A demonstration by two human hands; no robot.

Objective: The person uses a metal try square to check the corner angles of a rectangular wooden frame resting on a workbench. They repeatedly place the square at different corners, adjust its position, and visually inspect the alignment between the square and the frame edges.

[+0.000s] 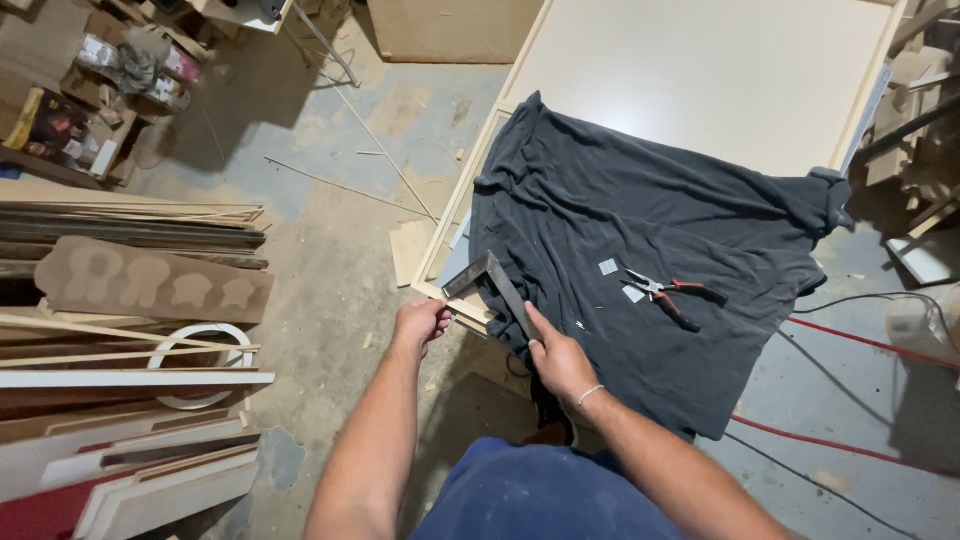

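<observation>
A metal try square (490, 282) lies across the near corner of a pale framed panel (700, 70). My right hand (558, 358) presses on the square's long blade with the fingers along it. At the panel's corner edge, just left of the square, my left hand (422, 322) curls around the frame. A dark grey cloth (640, 230) is spread over the near half of the panel. On it lie red-and-black pliers (668, 294) and two small pale squares (608, 267).
Stacked wooden boards, mouldings and a white ring (200, 365) fill the left side. Thin sticks lie on the concrete floor (330, 270). Red and black cables (860, 340) run along the floor at right. Cluttered boxes sit at top left.
</observation>
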